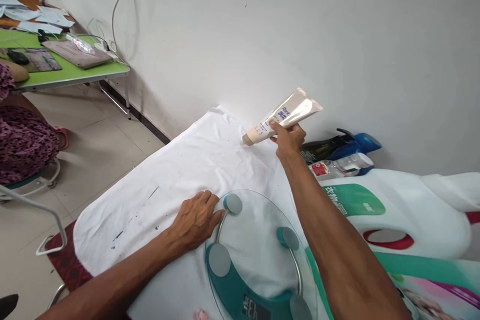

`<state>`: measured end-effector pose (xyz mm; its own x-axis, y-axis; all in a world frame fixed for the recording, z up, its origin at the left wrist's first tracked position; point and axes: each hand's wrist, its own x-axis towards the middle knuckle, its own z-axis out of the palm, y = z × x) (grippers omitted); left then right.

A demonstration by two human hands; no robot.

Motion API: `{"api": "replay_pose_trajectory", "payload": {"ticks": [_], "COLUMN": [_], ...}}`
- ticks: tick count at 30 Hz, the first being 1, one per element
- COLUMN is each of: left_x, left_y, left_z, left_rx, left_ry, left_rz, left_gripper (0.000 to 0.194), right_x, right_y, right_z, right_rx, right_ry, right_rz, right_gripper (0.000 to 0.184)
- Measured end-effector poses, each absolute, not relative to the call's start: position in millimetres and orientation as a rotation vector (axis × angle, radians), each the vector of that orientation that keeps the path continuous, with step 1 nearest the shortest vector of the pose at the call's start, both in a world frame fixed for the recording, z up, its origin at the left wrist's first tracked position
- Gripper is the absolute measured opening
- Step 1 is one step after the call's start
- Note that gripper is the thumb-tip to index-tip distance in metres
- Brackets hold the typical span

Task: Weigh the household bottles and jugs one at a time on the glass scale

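My right hand (289,139) grips a pale, shiny squeeze tube (290,110) with dark blue lettering. The tube is tilted, its cap end low and left near the white cloth (240,135) and its flat end up to the right. A round glass bathroom scale (258,260) with a teal band, grey pads and a digital display lies on the cloth. At the scale's upper left rim my left hand (197,220) rests palm down, fingers stretched out and thumb by a round pad. Whether it presses on the glass is not plain.
Right of my right arm lie a big white detergent jug (416,210), a clear bottle (347,165) and a dark bottle (322,149). A white wall (300,25) stands behind. Left, a person in a patterned garment (24,135) sits by a green table (75,72).
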<state>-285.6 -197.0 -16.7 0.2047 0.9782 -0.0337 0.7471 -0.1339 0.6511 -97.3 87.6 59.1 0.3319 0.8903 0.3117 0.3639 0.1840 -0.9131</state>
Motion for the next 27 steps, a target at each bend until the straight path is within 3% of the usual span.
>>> {"api": "replay_pose_trajectory", "payload": {"ticks": [6, 12, 19, 27], "left_x": [-288.5, -289.4, -290.5, -290.2], "left_y": [-197.9, -195.1, -194.4, -193.6], "left_z": [-20.4, -23.6, -20.3, -23.1], "left_rx": [2.015, 2.075, 2.078, 2.103], "left_ry": [1.62, 1.638, 1.654, 1.637], "left_rz": [0.573, 0.625, 0.696, 0.738], "left_gripper": [0.021, 0.023, 0.024, 0.024], "right_x": [-62.8, -30.0, -25.2, -6.1], "right_y": [-65.0, -200.6, -238.8, -263.9], "right_z": [84.7, 88.5, 61.6, 29.1], "right_rx": [-1.288, -1.358, -1.389, -1.265], "right_ry": [-1.207, -1.408, -1.414, -1.347], "right_rz": [0.673, 0.451, 0.335, 0.507], "right_gripper": [0.044, 0.034, 0.038, 0.054]}}
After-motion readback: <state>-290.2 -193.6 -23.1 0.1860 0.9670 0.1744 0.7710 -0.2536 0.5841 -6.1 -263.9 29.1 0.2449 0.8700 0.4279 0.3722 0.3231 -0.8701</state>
